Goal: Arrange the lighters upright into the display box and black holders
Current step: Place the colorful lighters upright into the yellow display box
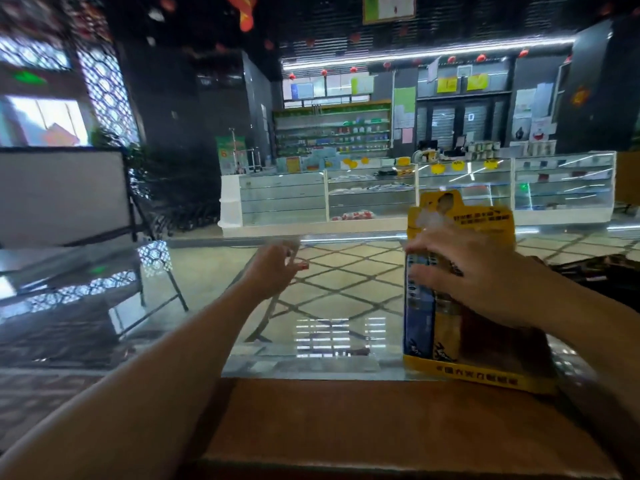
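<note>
A yellow cardboard display box (460,374) stands on the glass counter at the right, its tall back card rising behind my hand. Upright lighters fill its left side: a blue lighter (419,323), a yellow lighter (446,327) and a darker red-brown one beside them. My right hand (474,271) reaches in from the right and lies over their tops, thumb across the front and fingers over the top of the blue lighter, pinching it. My left hand (275,268) stretches forward over the glass, blurred, fingers loosely curled. A small red spot shows at its fingertips.
The glass counter top (322,306) runs ahead to a metal front edge, and a brown wooden surface (363,420) lies nearest to me. A dark, blurred object (588,270) sits at the far right on the counter. Shop display cases stand across the aisle.
</note>
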### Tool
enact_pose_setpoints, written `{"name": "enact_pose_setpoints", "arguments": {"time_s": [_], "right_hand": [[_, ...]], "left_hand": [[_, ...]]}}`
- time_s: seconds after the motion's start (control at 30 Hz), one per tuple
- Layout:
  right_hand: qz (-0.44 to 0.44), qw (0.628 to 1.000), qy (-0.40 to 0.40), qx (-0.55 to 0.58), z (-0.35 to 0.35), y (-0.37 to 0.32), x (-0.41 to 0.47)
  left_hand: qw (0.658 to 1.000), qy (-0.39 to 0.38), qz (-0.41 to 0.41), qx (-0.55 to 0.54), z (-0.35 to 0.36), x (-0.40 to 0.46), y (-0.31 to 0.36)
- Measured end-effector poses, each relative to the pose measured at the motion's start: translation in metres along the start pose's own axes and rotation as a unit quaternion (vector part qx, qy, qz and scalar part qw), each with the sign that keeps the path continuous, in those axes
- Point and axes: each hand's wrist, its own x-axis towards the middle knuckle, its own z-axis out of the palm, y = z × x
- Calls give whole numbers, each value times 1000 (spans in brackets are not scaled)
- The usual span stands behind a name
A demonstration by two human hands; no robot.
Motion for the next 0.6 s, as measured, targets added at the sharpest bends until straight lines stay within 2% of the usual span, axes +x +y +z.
{"name": "enact_pose_setpoints", "arguments": {"time_s": [0.07,0.17,0.27,0.43,0.6], "right_hand": [[7,1000,-18,-2,3,8,2],[-15,1000,20,-4,6,11,0],[-31,998,54,21,8,10,-3],[-29,997,75,1,8,2,-7],[-7,999,43,1,3,-7,-7]], "left_hand": [[997,-28,-16,63,10,7,-17],[991,-64,-39,107,20,18,-36],[990,-65,-14,120,23,24,-43],[994,-49,5,95,24,24,-43],[999,-26,18,-45,18,10,-25]]}}
